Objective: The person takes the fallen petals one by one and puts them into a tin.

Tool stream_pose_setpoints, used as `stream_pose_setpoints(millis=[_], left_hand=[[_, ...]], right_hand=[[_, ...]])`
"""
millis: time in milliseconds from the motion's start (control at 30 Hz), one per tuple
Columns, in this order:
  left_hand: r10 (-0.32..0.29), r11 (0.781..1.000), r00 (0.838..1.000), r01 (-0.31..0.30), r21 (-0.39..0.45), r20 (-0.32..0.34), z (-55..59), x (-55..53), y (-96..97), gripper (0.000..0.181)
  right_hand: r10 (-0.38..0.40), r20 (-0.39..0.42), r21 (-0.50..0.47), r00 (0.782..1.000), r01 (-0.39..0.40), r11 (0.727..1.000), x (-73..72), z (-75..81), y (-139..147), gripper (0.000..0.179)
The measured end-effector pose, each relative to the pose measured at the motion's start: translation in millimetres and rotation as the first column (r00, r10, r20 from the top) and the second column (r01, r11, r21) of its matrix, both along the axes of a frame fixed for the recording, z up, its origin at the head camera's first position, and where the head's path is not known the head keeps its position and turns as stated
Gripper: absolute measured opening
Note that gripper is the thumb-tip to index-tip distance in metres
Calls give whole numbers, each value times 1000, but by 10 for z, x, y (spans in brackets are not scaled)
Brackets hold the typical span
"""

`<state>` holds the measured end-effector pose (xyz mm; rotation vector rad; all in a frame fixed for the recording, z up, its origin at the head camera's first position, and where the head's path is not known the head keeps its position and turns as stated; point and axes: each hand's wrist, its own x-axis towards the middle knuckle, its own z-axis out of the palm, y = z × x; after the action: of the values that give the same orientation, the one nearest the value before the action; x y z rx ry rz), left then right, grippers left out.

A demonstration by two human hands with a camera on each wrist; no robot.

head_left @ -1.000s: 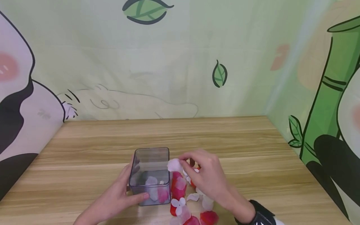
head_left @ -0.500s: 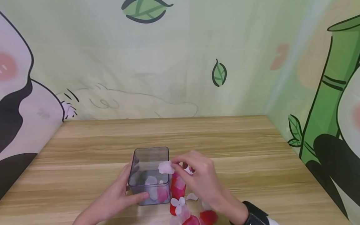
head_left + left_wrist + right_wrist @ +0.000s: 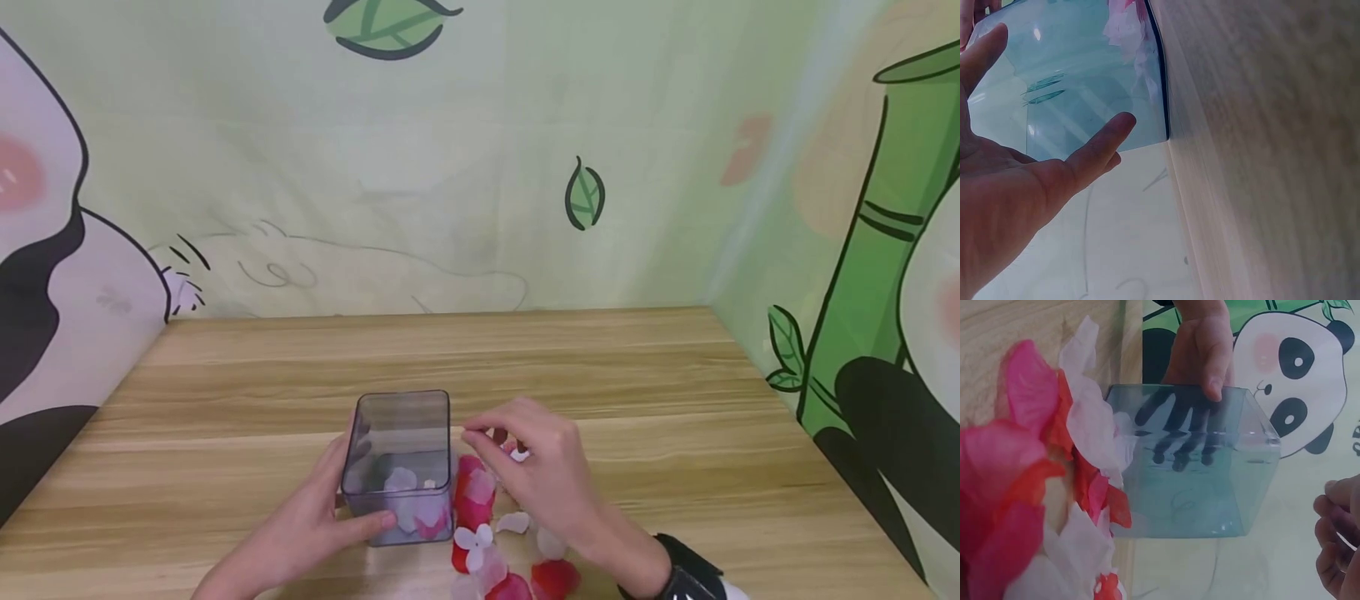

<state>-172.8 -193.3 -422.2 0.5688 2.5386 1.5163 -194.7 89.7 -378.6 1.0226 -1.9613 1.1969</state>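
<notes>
A clear, grey-tinted plastic box (image 3: 405, 425) stands on the table with its top uncovered. My left hand (image 3: 322, 517) grips it from the left, thumb on the front wall and fingers along the side. Through the right wrist view's see-through wall (image 3: 1191, 494), these fingers look spread. White and pink artificial petals (image 3: 408, 504) lie in the bottom of the box. Just right of the rim hovers my right hand (image 3: 536, 467), thumb and index fingertips together, other fingers curled. I see nothing between them. Beneath it are loose red, pink and white petals (image 3: 476, 492).
A white four-petalled flower (image 3: 476, 546) lies among the petals, close to the box's right side. The wooden table (image 3: 637, 392) reaches back to a backdrop (image 3: 450, 183) printed with pandas, leaves and bamboo. A black band (image 3: 678, 575) circles my right wrist.
My right hand carried a pale petal left over the box and let it go; the petal is now inside. The hand has drawn back slightly right. My left hand keeps its hold.
</notes>
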Motion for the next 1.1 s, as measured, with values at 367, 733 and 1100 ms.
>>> stream_pose_setpoints(millis=[367,733,1100], left_hand=[[-3,1000,1000,2,-11,-19,-1,-7,-8,108],[-21,999,1000,21,30,-11,7,6,-10,109],[0,1000,1000,0,-2,16,27,21,3,108]], right_hand=[[-80,170,274,982,31,961,16,60,203,9],[-93,281,462,955,-50,885,78,-37,370,12],[-184,441,676,878,-190,712,224,-98,572,17]])
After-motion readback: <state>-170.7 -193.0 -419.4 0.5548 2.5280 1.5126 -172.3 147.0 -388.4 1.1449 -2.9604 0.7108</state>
